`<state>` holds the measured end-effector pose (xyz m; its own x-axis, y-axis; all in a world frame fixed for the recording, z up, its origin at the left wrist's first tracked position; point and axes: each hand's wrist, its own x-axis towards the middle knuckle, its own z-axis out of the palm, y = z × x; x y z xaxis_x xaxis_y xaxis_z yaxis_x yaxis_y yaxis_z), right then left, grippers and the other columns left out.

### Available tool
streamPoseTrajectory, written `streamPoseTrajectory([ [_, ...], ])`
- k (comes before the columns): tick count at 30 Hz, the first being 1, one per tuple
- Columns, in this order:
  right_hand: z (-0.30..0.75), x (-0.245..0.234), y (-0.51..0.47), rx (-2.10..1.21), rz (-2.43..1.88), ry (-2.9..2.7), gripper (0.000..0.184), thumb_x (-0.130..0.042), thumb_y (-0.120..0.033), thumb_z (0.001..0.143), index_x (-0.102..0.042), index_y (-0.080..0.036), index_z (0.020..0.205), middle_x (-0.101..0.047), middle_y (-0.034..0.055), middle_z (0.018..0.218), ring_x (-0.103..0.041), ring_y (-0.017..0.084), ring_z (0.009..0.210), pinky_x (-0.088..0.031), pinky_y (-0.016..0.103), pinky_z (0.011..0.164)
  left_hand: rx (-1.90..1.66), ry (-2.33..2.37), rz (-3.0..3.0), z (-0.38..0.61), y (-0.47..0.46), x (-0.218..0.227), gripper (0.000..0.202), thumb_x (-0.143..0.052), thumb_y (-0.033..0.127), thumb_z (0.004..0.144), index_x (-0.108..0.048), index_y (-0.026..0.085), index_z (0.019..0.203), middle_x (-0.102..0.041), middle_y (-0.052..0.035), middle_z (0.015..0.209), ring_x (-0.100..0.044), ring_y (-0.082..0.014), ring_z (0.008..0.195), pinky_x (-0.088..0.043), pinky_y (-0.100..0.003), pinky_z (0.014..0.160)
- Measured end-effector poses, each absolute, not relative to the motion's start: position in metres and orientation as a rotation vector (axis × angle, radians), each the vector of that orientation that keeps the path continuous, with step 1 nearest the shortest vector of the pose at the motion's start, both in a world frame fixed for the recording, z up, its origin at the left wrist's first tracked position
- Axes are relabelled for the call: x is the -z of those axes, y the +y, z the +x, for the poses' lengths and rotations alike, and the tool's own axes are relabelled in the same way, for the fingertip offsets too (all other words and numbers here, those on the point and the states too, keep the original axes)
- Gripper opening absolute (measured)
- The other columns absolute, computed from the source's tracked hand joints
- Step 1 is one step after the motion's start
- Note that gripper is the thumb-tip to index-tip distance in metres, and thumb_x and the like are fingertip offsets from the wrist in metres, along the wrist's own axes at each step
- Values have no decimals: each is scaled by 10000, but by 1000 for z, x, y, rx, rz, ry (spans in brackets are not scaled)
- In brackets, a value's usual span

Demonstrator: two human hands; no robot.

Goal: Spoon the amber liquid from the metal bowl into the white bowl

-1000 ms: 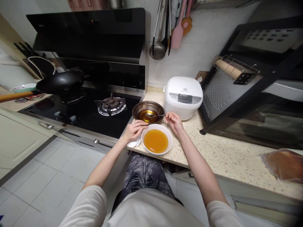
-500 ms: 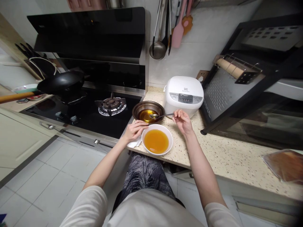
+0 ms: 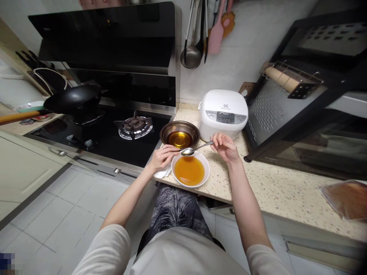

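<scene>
My right hand [image 3: 225, 147] pinches the thin handle of a metal spoon [image 3: 187, 152]. The spoon's bowl is over the far rim of a white bowl [image 3: 207, 168], which holds orange-yellow liquid. Behind it sits a brown metal bowl [image 3: 164, 133] with golden, oil-like liquid in the bottom. My left hand [image 3: 163, 157] is at the left, by the near side of the metal bowl and the white bowl's rim. Its fingers are closed together, with a thin dark piece at the tips that I cannot make out. Under this hand lies a white cloth or tissue [image 3: 163, 173].
A white rice cooker [image 3: 223, 110] stands behind my right hand. To the left is a black gas stove [image 3: 134, 152] with a dark wok [image 3: 74, 97]. A black rack [image 3: 258, 133] rises at the right. A brown packet [image 3: 345, 199] lies on the speckled counter [image 3: 275, 183].
The spoon has moved from over the metal bowl toward me, to the white bowl's far rim. My right hand has shifted slightly right and nearer; my left hand stays put.
</scene>
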<state>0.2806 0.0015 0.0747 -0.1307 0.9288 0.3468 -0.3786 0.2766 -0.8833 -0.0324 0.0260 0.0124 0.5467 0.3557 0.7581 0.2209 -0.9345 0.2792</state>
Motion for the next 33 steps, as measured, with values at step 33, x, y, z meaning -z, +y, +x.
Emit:
streamPoseTrajectory([
  [33,273,-69,14,-1014,-643,-1060,459,-743,-613,789,-523,-233,657,-434,0,678,-424,155,624,-467,302,595,-1350,481,2639,-32,26,-12,333,-450,198,1017,-713,203,1220,-745,-100,1181,-667,-233,1140,-577,-447,946],
])
